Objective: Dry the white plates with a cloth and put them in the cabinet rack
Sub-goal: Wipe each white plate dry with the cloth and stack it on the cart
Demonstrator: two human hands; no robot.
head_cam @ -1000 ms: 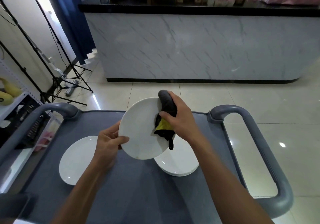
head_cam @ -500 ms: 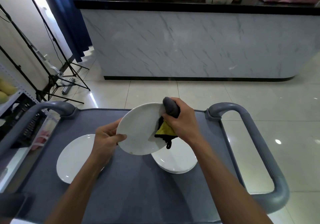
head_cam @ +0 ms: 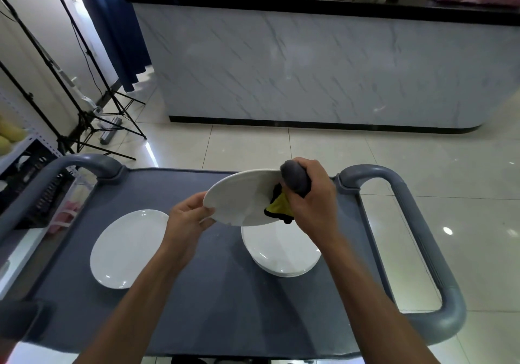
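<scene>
My left hand (head_cam: 188,223) pinches the near-left rim of a white plate (head_cam: 239,199), held tilted above the grey cart top (head_cam: 174,301). My right hand (head_cam: 312,203) grips a grey, yellow and black cloth (head_cam: 294,179) and presses it on the plate's right edge. Under the held plate a stack of white plates (head_cam: 281,254) rests on the cart. A single white plate (head_cam: 128,248) lies flat at the left. No cabinet rack is in view.
The cart has grey loop handles at the left (head_cam: 56,172) and right (head_cam: 416,223). A marble-fronted counter (head_cam: 309,68) stands across the tiled floor. Black tripods (head_cam: 92,121) and a shelf unit (head_cam: 19,166) are at the left.
The held plate has tipped flatter and moved away from me. My right hand with the cloth has slid up to the plate's far-right rim.
</scene>
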